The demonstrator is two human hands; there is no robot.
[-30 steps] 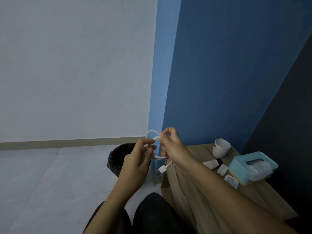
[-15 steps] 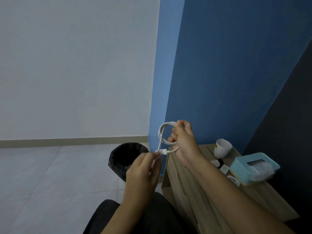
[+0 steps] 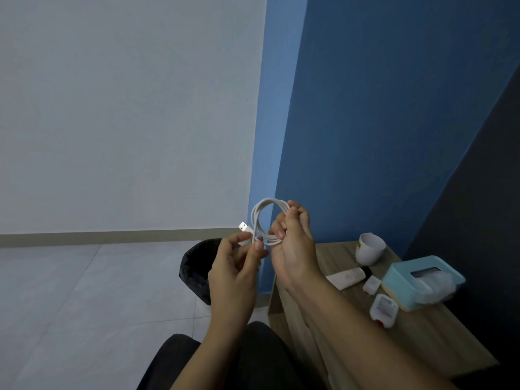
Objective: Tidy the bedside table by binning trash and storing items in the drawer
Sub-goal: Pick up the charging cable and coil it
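Note:
A white charging cable is looped into a coil in front of me, above the gap between bin and table. My right hand grips the coil with its fingers curled through the loops. Just left of it, my left hand pinches the cable's free end, and the USB plug sticks up past the fingertips. The wooden bedside table lies to the right below my right forearm. A black bin stands on the floor behind my left hand.
On the table sit a white cup, a white tube with a dark cap, a small white plug adapter, a white device with a red button and a teal tissue box. Blue wall behind; tiled floor to the left.
The coil has grown by a turn in my right hand. My left hand rose toward the coil, and the plug now points up and left instead of lying against the right hand.

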